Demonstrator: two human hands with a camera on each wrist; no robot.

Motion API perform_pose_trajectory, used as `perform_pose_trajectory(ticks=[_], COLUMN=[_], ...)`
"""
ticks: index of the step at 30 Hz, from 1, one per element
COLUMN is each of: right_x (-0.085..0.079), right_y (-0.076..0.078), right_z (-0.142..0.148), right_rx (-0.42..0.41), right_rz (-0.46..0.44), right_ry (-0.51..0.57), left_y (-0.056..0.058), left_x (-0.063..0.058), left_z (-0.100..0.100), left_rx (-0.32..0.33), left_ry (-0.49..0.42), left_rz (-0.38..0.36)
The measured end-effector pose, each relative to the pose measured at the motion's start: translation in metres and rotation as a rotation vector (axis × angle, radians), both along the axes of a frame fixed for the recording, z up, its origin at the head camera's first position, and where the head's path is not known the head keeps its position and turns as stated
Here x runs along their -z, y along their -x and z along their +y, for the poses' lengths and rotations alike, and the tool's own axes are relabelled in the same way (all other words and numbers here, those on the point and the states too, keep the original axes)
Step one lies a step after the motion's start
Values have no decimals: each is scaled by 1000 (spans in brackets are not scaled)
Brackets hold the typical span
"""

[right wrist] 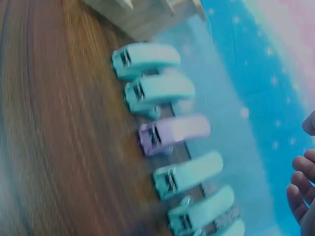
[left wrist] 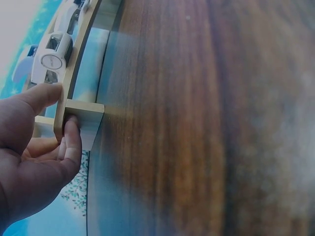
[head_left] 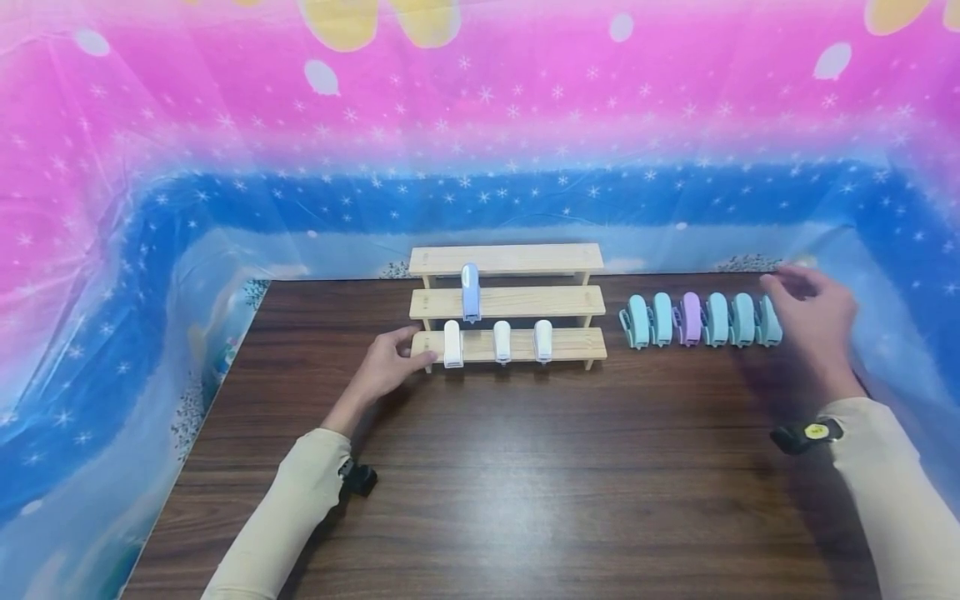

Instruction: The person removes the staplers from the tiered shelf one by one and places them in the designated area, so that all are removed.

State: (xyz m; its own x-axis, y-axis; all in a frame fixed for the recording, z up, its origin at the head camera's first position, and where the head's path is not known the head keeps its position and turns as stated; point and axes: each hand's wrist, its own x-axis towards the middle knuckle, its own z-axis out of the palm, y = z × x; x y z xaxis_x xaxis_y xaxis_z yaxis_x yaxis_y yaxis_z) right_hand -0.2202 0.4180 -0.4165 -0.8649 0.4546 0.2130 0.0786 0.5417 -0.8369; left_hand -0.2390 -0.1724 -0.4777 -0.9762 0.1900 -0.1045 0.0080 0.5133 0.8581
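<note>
At its left end, a three-step wooden rack [head_left: 480,301] is gripped by my left hand [head_left: 386,362], thumb on top of the lowest step and fingers beneath it, as the left wrist view shows. Three small white staplers, one of them this nearest stapler [head_left: 453,346], stand on that step. A blue stapler [head_left: 470,293] is on the middle step. My right hand [head_left: 821,317] hovers by the right end of a row of staplers, beside the last mint stapler [head_left: 768,323]. Its fingers [right wrist: 300,177] are loosely bent and hold nothing. One purple stapler [right wrist: 177,132] stands among the mint ones.
The row of staplers stands on the dark wooden table [head_left: 525,483], right of the rack. Behind the table hangs a pink and blue snowflake cloth [head_left: 480,183], which also closes off both sides. The rack's top step [head_left: 506,259] is nearest this cloth.
</note>
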Motion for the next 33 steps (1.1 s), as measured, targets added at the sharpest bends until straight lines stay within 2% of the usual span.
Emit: perform_pose_trajectory(ticks=[7, 20, 27, 33], right_x=[-12, -20, -22, -17], right_y=[0, 3, 0, 4], right_z=[-29, -90, -124, -145], right_rx=[-48, -182, -259, -324], right_rz=[43, 205, 196, 201], right_ry=[-136, -147, -123, -132], left_y=[1, 0, 1, 1], left_x=[1, 2, 2, 2], left_z=[0, 0, 0, 0], left_rx=[1, 5, 5, 4], left_ry=[2, -16, -17, -8], left_rz=[2, 5, 13, 12])
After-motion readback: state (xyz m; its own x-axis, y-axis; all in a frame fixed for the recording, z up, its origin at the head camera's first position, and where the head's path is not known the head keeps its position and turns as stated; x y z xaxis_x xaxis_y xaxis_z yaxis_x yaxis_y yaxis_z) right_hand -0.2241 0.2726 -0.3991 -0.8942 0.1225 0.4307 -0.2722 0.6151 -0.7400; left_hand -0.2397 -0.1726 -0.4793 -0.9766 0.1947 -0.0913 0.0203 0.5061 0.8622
